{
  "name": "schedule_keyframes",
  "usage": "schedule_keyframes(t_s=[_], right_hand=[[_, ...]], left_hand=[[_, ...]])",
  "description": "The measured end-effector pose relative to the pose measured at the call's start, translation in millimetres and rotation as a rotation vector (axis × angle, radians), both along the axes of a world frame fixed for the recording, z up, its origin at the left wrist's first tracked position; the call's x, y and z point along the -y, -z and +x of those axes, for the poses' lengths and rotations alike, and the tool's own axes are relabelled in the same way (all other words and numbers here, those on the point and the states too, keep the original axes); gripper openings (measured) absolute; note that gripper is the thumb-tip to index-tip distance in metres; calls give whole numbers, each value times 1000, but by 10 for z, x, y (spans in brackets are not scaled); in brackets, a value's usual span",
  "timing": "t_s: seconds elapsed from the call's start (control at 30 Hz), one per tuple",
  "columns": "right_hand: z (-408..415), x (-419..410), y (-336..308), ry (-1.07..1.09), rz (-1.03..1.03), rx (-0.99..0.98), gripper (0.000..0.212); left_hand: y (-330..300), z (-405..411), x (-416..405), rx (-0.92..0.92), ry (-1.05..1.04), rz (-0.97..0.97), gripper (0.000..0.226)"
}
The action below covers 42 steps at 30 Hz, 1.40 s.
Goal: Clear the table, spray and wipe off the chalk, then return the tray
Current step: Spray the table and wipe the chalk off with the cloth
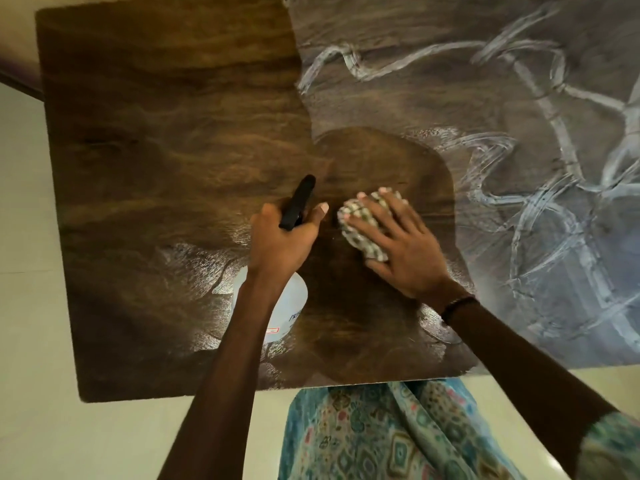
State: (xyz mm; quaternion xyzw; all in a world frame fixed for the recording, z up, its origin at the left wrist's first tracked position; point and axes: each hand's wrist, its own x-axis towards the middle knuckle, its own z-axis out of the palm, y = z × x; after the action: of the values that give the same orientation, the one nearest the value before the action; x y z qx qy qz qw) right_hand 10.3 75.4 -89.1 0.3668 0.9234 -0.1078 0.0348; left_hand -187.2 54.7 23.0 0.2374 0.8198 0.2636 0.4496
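A single head-worn camera is looking steeply down from above the near edge of the table, close enough that the top is filling most of the wide-angle frame. It is facing forward and down, with both forearms entering from the bottom and the hands sitting near the centre. The table's left and near edges are showing against the floor; its right and far parts are running out of frame. The lens is bending straight edges slightly.
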Motion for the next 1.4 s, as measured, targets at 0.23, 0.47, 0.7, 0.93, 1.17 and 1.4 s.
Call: schedule_keyframes(t_s=[0.23,0.47,0.7,0.93,1.17,1.4], right_hand=[[-148,-811,-11,406,-18,-17,66],[-1146,-655,-12,127,-51,-120,61],[-65,-419,-50,-77,2,-43,68],[-506,-1051,-36,343,-14,-50,64],[-867,-989,7,1,-36,-200,55],[85,-1149,0,95,-8,-62,63]], left_hand=[[-61,-68,-91,9,-49,-1,33],[-7,-125,-212,-75,-46,-23,33],[-19,-157,-352,-77,6,-26,30],[-72,-77,-571,-40,-65,-36,34],[3,27,-796,-112,-37,-5,33],[57,142,-1062,-113,25,44,41]])
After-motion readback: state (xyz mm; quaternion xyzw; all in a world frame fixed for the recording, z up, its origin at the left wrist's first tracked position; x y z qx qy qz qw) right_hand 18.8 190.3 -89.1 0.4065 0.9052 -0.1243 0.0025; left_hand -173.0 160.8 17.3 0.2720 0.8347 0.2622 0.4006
